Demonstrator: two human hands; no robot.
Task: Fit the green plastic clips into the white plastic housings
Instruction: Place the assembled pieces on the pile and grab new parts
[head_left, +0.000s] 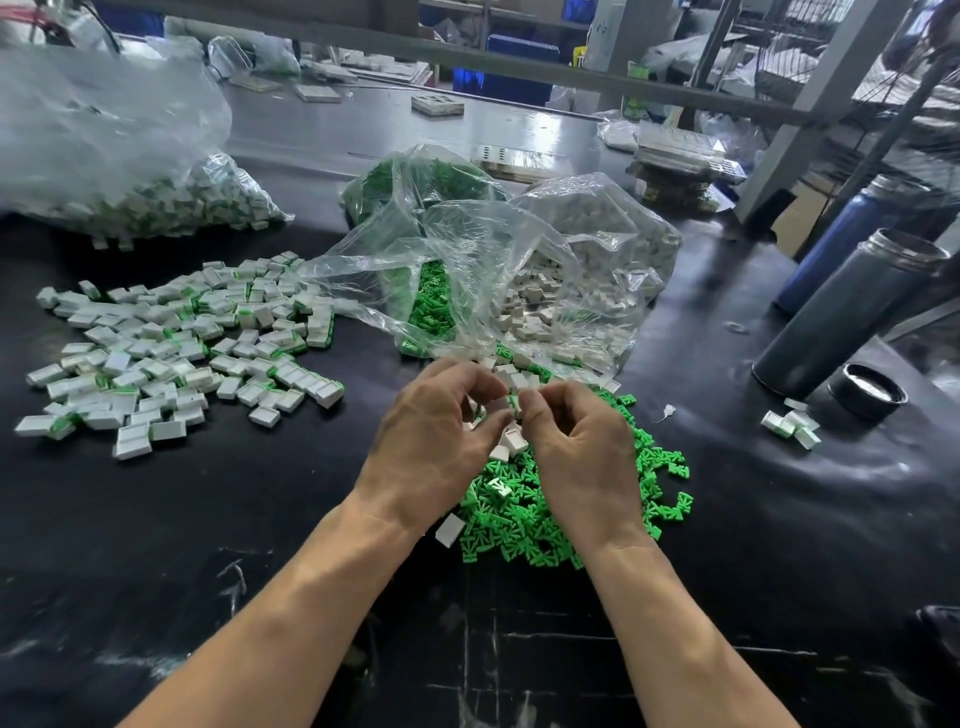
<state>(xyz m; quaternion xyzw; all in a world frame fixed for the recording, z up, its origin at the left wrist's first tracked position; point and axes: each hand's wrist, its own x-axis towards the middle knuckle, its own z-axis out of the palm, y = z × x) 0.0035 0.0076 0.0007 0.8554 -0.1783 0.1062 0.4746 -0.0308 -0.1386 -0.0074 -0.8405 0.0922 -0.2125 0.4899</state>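
My left hand (436, 436) and my right hand (582, 447) meet above a heap of green plastic clips (524, 514) on the black table. Between the fingertips sits a white plastic housing (500, 402), pinched by my left hand, and my right hand pinches a small green clip (515, 401) against it. More white housings (511, 441) lie under the hands. A loose housing (450, 530) lies by my left wrist. A spread of assembled white housings with green clips (176, 343) covers the table on the left.
Clear plastic bags hold green clips (426, 182), white housings (545, 301) and assembled parts (156, 202). Two dark metal flasks (841, 317) and a black lid (866, 397) stand at the right, with a few assembled pieces (792, 427) nearby. Shelving and trays fill the background.
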